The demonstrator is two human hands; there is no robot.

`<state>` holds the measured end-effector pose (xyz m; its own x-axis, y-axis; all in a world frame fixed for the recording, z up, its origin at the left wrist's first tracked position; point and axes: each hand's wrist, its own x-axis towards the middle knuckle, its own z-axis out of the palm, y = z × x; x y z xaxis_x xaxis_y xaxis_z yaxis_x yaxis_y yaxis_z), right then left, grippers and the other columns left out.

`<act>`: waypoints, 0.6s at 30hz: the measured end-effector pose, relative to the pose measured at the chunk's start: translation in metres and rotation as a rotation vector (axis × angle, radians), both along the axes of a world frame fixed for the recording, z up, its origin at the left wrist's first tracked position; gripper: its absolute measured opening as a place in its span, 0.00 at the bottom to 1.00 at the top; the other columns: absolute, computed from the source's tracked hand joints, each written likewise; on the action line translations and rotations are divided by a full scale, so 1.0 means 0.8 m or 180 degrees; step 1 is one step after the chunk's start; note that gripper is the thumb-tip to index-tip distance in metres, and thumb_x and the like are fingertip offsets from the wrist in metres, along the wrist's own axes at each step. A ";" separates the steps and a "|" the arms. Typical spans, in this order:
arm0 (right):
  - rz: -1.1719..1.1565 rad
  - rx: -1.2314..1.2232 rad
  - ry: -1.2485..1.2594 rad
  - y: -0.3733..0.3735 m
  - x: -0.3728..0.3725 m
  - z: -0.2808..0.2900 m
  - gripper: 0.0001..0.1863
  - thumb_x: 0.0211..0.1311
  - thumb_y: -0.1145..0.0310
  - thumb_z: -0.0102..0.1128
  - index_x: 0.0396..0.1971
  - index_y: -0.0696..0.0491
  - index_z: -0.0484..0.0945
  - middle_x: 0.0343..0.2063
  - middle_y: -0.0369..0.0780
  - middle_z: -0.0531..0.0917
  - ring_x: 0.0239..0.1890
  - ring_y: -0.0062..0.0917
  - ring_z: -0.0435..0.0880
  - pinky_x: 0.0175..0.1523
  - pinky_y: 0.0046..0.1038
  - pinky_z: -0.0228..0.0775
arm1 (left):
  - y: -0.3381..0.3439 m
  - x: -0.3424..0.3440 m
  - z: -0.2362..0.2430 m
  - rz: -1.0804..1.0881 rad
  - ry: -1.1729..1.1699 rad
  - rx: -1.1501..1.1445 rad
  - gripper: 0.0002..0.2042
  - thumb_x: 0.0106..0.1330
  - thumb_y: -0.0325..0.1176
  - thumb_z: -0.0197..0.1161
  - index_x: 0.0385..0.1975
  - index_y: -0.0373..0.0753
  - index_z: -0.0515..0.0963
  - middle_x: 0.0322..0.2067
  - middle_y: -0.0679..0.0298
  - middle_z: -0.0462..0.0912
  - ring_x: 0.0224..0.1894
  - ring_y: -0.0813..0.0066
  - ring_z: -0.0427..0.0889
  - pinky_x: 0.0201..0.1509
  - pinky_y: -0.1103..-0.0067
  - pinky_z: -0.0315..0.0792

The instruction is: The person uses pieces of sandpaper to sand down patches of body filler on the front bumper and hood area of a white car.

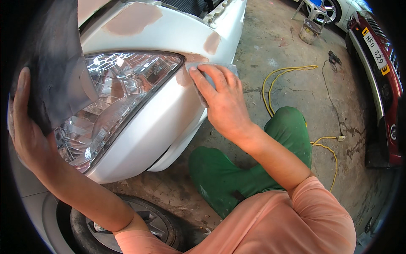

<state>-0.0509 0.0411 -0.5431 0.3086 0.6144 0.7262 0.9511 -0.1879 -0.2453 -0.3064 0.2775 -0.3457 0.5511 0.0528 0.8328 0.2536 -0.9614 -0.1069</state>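
Note:
My right hand (224,95) presses a grey sheet of sandpaper (231,67) flat against the corner of a white car bumper (169,108). Its fingers curve over the sheet, beside a brownish filler patch (182,76). Just left of that corner sits a clear headlight (122,84) with a black edge. At the far left my left hand (29,135) rests with fingers stretched out along a dark grey, smooth panel or sheet (59,67). That dark piece covers part of the headlight, and some of the left fingers are hidden.
Below the bumper is a wheel (127,224). A yellow cable (270,84) lies across the concrete floor, with a black power tool (334,58) on a cord farther right. A dirty bucket (310,31) stands near a stool. A dark red bumper (378,84) is at the right.

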 end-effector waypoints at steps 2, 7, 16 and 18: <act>0.0077 -0.0020 0.0106 -0.001 -0.004 0.003 0.32 0.54 0.80 0.61 0.62 0.47 0.74 0.58 0.38 0.72 0.60 0.38 0.70 0.62 0.43 0.63 | 0.001 -0.001 0.000 0.0053 0.0022 0.0116 0.18 0.70 0.21 0.54 0.59 0.34 0.78 0.56 0.52 0.81 0.59 0.61 0.82 0.64 0.72 0.76; 0.0304 0.0029 0.0006 0.000 -0.006 -0.006 0.33 0.52 0.80 0.64 0.61 0.45 0.75 0.57 0.36 0.73 0.60 0.37 0.70 0.63 0.43 0.63 | -0.001 -0.004 0.000 0.0037 0.0151 0.0309 0.18 0.72 0.22 0.53 0.60 0.36 0.78 0.57 0.52 0.81 0.59 0.60 0.82 0.64 0.71 0.76; 0.0565 -0.0058 -0.0476 -0.009 0.018 -0.033 0.34 0.51 0.76 0.68 0.60 0.39 0.76 0.57 0.33 0.73 0.63 0.34 0.69 0.69 0.47 0.62 | 0.013 -0.012 -0.007 -0.0466 -0.0180 -0.0823 0.17 0.74 0.23 0.50 0.59 0.38 0.79 0.57 0.53 0.81 0.59 0.60 0.82 0.64 0.69 0.76; 0.0649 -0.0092 -0.0573 -0.012 0.026 -0.035 0.34 0.51 0.76 0.68 0.61 0.38 0.75 0.57 0.32 0.73 0.63 0.34 0.69 0.69 0.47 0.62 | 0.009 -0.006 -0.006 -0.0433 -0.0137 -0.0704 0.17 0.74 0.23 0.49 0.59 0.38 0.79 0.57 0.53 0.81 0.59 0.60 0.82 0.65 0.69 0.76</act>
<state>-0.0300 0.0313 -0.5712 0.0439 0.6719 0.7393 0.9978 0.0076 -0.0661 -0.3114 0.2844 -0.3507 0.5299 0.1641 0.8321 0.1201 -0.9857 0.1179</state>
